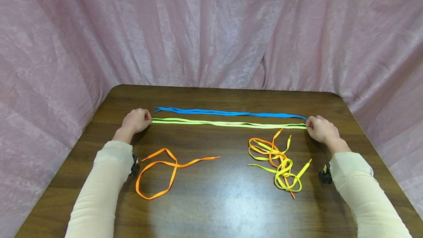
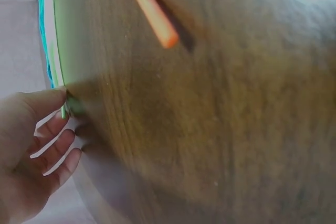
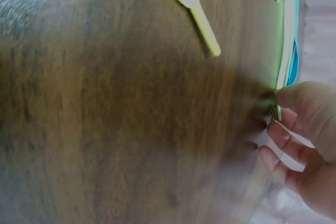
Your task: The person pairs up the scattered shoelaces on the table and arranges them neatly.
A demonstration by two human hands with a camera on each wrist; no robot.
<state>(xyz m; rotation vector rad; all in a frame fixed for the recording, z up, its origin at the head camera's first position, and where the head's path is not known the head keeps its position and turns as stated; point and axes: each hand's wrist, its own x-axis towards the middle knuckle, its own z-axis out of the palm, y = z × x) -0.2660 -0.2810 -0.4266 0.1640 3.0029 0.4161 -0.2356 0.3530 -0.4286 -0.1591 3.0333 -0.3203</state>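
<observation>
A light green lace lies doubled and nearly straight across the table, in front of a blue lace. At its left end my left hand pinches it; in the left wrist view the thumb and index finger of that hand close on the green tip. My right hand pinches the other end, near the blue lace's right end. In the right wrist view a green tip pokes out below the thumb of that hand.
An orange lace lies looped at the left front of the brown table. Tangled yellow and orange laces lie at the right, in front of the green one. A pink curtain hangs behind the table.
</observation>
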